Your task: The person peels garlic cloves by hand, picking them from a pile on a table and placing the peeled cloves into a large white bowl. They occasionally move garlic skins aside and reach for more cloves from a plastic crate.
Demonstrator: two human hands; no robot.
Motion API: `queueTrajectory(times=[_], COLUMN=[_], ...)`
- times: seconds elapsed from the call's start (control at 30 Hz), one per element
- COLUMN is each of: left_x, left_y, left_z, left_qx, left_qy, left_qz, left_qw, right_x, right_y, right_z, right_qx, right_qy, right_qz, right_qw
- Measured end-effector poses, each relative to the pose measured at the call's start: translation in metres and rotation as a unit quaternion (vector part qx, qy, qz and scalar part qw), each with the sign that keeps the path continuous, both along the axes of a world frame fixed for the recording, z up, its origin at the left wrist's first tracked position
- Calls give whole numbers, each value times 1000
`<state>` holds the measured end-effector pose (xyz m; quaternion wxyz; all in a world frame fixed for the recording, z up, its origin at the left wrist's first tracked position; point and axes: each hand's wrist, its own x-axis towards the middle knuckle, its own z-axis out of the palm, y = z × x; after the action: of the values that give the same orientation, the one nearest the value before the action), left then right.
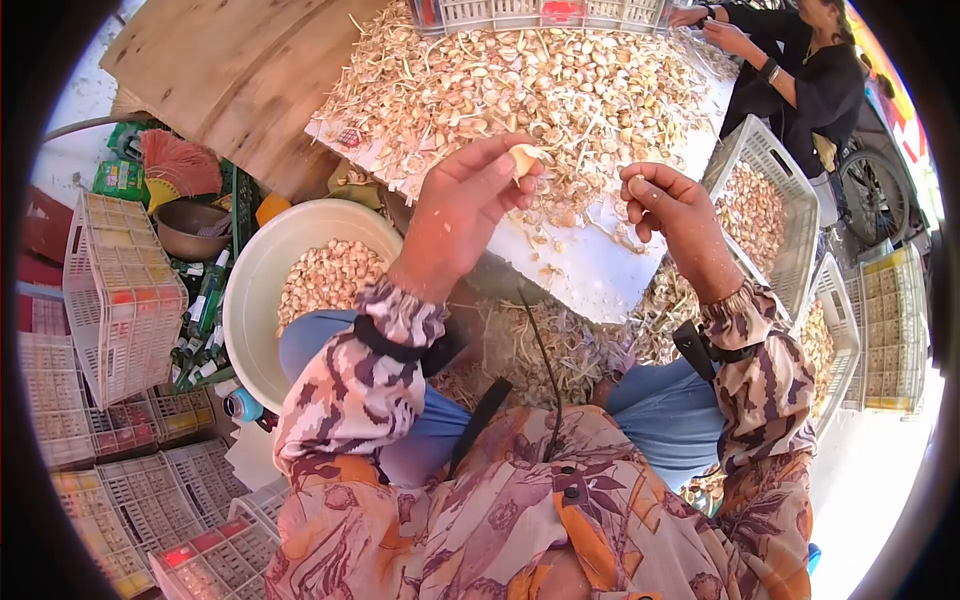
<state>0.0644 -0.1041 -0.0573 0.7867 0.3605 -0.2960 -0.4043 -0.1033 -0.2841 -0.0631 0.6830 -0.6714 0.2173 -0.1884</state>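
My left hand [452,215] is closed, pinching a pale garlic clove [522,161] between thumb and fingertips. Opposite it, my right hand [682,220] is also closed, thumb against the curled fingers; whatever it may hold is too small to make out. The two hands are apart, above the near edge of a white board [585,278]. A large heap of garlic cloves [540,90] with dry stalks and skins covers most of that board. To the left of my knee, a wide cream basin [248,325] contains many loose cloves [328,278].
Crates of garlic [770,215] stand at right, and another crate [540,14] sits behind the heap. Stacked crates [125,310], green bottles [205,310] and a metal pot [192,228] occupy the left. A co-worker [800,80] is at far right. Dry husks [540,340] lie between my knees.
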Motion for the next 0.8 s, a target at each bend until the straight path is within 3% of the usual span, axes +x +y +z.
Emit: queueTrajectory(times=[0.07,0.13,0.17,0.23,0.43,0.6,0.73,0.8], left_x=[-50,-84,-87,-147,-147,-146,-133,-114], left_y=[36,54,58,83,73,74,89,117], left_z=[38,61,74,106,111,114,110,94], left_qx=[-33,-255,-310,-203,-245,-207,-139,-88], left_qy=[-171,-134,-212,-132,-242,-307,-395,-480], left_qz=[-2,-165,-222,1,0,15,22,120], left_qw=[985,943,900,970,939,929,908,865], right_x=[-14,-24,-26,-29,-24,-31,-38,-42], right_y=[-7,-12,-15,-15,-11,-8,-4,3], right_z=[-12,-26,-31,-40,-32,-34,-36,-35], right_qx=[69,83,92,108,120,108,177,219], right_qy=[2,4,2,9,33,37,-25,-30], right_qz=[-23,-28,-26,-27,-24,-25,-55,-55], right_qw=[997,996,995,994,992,993,982,974])
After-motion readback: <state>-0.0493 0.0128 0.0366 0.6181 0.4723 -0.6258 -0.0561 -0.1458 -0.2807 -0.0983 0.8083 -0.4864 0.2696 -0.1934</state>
